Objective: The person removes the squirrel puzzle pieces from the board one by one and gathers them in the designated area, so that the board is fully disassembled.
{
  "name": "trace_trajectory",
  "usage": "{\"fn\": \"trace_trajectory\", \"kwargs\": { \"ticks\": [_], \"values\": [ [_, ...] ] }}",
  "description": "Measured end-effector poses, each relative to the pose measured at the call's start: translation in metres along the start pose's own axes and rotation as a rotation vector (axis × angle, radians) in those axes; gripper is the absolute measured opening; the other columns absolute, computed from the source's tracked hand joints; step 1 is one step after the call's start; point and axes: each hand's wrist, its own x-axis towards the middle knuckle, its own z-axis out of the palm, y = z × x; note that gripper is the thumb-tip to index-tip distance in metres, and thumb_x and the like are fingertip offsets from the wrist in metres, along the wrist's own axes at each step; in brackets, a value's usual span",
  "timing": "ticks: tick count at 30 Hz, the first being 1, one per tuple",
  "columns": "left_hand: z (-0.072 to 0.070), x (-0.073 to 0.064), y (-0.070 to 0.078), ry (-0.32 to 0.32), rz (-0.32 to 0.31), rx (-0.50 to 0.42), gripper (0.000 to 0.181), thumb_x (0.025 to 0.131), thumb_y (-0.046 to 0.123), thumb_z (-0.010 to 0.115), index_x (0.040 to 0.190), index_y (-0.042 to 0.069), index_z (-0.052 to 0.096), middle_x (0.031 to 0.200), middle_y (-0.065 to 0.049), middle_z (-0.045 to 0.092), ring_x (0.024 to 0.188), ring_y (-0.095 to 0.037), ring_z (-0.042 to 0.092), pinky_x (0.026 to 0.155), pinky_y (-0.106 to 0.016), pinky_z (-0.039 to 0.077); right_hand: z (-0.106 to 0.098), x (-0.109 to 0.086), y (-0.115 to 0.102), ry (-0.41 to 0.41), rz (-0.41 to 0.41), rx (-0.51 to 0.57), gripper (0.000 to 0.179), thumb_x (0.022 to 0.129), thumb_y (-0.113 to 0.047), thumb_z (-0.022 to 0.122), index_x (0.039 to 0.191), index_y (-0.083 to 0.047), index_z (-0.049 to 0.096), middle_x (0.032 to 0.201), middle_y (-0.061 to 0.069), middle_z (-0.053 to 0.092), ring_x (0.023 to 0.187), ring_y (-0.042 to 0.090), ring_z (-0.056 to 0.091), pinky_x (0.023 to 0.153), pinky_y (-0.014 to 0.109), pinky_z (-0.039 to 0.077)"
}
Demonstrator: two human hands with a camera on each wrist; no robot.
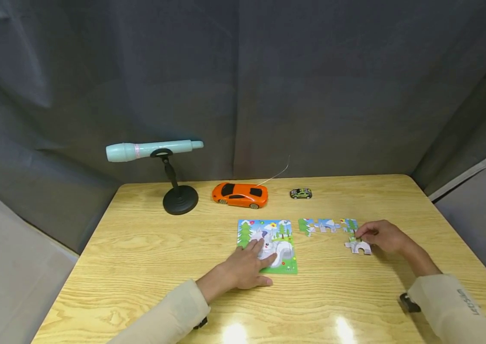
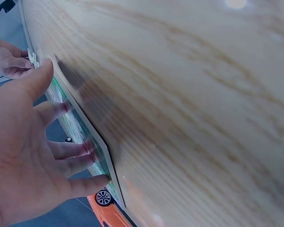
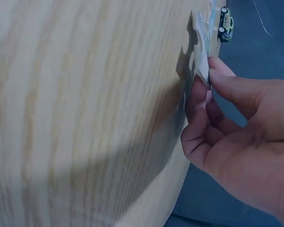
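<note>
A square picture board [image 1: 286, 266] with a white cartoon animal, trees and flowers lies on the table. My left hand [image 1: 247, 265] rests on it with fingers spread, and its fingertips touch the picture's surface in the left wrist view. To the right, my right hand [image 1: 383, 237] pinches a jigsaw piece [image 1: 358, 247] between thumb and fingers. In the right wrist view that piece [image 3: 201, 66] is tilted at the fingertips. Several joined or adjoining jigsaw pieces [image 1: 326, 225] form a row beyond it, right of the board.
An orange toy car [image 1: 240, 195] with a thin wire stands behind the board. A small green toy car [image 1: 300, 193] is to its right. At the back left, a light blue microphone [image 1: 154, 149] sits on a black stand [image 1: 180, 199]. Dark cloth [image 1: 311, 95] hangs behind the wooden table [image 1: 148, 248].
</note>
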Motion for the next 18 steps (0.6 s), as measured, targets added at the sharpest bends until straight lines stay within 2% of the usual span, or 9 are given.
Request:
{"fn": "trace_trajectory", "kwargs": {
  "ticks": [10,18],
  "values": [
    [0.0,0.0,0.0,0.004,0.001,0.013,0.068,0.091,0.061,0.043,0.15,0.033,0.025,0.158,-0.017,0.016,0.146,-0.031,0.02,0.108,-0.053,0.036,0.005,0.003,-0.003,0.043,0.084,-0.03,0.017,0.09,-0.006,0.06,0.102,0.006,0.062,0.086,0.009,0.063,0.075,0.013,0.052,0.06,0.021,0.044],
    [0.001,-0.003,0.0,0.005,-0.002,-0.006,0.068,0.092,0.06,0.043,0.151,0.033,0.023,0.159,-0.017,0.013,0.147,-0.032,0.017,0.11,-0.053,0.033,0.007,0.008,-0.011,0.087,0.068,-0.06,0.022,0.087,-0.014,0.067,0.099,0.004,0.062,0.084,0.006,0.058,0.074,0.013,0.048,0.06,0.022,0.039]
  ]
}}
